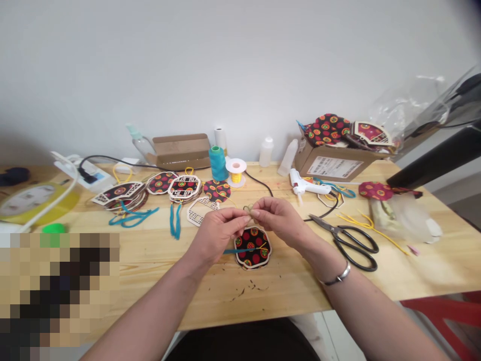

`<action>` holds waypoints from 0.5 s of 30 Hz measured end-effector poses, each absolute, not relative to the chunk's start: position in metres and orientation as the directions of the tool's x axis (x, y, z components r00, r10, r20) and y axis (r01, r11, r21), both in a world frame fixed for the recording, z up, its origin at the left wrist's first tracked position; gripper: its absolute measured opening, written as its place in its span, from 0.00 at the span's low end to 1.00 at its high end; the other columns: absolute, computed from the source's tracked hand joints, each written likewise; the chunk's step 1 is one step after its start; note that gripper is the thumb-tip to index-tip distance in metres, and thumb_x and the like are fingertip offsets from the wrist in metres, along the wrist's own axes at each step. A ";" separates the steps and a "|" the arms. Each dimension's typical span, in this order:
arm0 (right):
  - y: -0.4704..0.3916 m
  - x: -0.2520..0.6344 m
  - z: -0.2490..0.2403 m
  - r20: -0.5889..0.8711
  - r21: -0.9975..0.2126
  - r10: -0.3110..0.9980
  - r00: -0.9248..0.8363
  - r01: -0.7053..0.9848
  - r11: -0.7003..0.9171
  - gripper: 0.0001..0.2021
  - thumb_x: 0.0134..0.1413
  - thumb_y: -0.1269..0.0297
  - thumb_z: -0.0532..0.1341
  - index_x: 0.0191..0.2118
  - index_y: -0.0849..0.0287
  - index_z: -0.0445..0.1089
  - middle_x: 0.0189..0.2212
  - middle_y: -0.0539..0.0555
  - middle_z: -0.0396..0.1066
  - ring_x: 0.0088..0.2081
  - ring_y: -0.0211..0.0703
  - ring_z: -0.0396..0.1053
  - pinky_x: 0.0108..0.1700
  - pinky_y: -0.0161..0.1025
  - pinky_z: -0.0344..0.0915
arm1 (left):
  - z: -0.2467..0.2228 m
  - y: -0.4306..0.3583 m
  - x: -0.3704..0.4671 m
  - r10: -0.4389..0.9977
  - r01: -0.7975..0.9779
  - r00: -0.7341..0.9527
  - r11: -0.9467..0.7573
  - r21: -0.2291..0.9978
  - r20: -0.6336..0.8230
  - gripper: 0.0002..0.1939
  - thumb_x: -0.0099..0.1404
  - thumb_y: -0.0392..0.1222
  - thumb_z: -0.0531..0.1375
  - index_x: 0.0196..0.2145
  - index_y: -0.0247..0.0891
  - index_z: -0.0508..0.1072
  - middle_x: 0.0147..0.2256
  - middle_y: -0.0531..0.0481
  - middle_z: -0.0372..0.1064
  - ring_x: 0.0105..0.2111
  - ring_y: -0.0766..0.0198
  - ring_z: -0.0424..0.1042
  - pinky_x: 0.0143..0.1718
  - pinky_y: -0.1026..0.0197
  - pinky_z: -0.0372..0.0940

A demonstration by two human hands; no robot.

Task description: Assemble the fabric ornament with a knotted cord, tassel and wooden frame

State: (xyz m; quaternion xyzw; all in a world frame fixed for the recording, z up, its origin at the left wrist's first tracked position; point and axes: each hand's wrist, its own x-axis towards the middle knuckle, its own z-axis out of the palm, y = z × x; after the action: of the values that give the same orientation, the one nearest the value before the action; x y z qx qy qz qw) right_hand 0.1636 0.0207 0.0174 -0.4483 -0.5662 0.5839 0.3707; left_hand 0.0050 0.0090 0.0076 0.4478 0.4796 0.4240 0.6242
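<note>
A person's two bare hands meet over a pale wooden table (146, 265), seen from the wearer's head. The left hand (218, 231) and the right hand (280, 219) nearly touch, thumbs and forefingers pinching a small greenish piece (248, 209), too small to make out clearly. It is held above the far edge of a dark flowered fabric piece (251, 258) with a pale rim, which lies flat on the table. A blue cord (235, 250) runs across this fabric from the left, reaching a bit of yellow thread (262, 245). Dark scraps lie just nearer the wearer.

To the right of the hands lie black-handled scissors (335, 231), their blades parted, and beyond them a white glue gun (310, 188). Behind the hands stand a teal thread cone (218, 165) and a spool of yellow thread (236, 177). Farther left lie a pale cut-out frame (195, 213) and a stack of fan-shaped pieces (124, 193). At the back right, a cardboard box (326, 163) holds more patterned pieces.
</note>
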 end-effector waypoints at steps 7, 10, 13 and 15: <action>0.026 0.173 0.018 -0.118 -0.968 0.931 -0.345 0.250 -0.030 0.07 0.49 0.65 0.59 0.29 0.63 0.71 0.19 0.46 0.63 0.21 0.30 0.55 0.24 0.32 0.54 | 0.008 0.010 0.004 0.974 -0.123 0.117 0.206 0.971 -0.192 0.05 0.49 0.40 0.65 0.24 0.35 0.76 0.16 0.57 0.62 0.19 0.73 0.57 0.20 0.68 0.52; 0.027 0.177 0.017 -0.107 -0.954 0.943 -0.315 0.300 -0.008 0.07 0.48 0.64 0.60 0.25 0.62 0.70 0.19 0.47 0.65 0.22 0.31 0.58 0.26 0.32 0.56 | 0.008 0.010 0.003 0.978 -0.108 0.100 0.191 0.976 -0.181 0.05 0.49 0.40 0.65 0.24 0.36 0.76 0.16 0.57 0.62 0.18 0.73 0.57 0.20 0.68 0.52; 0.027 0.177 0.017 -0.043 -0.947 0.959 -0.278 0.317 0.049 0.07 0.48 0.64 0.61 0.25 0.62 0.69 0.20 0.48 0.67 0.23 0.32 0.60 0.27 0.32 0.57 | 0.008 0.010 0.003 0.984 -0.064 0.076 0.165 0.984 -0.160 0.05 0.50 0.40 0.65 0.23 0.35 0.76 0.16 0.57 0.62 0.19 0.73 0.57 0.21 0.67 0.52; 0.024 0.174 0.018 0.025 -0.937 0.969 -0.245 0.332 0.108 0.07 0.49 0.64 0.61 0.25 0.62 0.69 0.21 0.48 0.67 0.24 0.33 0.60 0.27 0.32 0.57 | 0.008 0.010 0.004 0.988 -0.035 0.053 0.150 0.988 -0.148 0.05 0.50 0.40 0.64 0.24 0.35 0.76 0.16 0.57 0.62 0.19 0.72 0.58 0.21 0.67 0.52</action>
State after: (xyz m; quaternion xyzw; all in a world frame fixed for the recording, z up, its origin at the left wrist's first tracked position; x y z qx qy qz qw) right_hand 0.1743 0.0238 0.0184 -0.4989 -0.6521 0.4441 0.3587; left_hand 0.0040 0.0098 0.0081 0.4639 0.5135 0.4583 0.5578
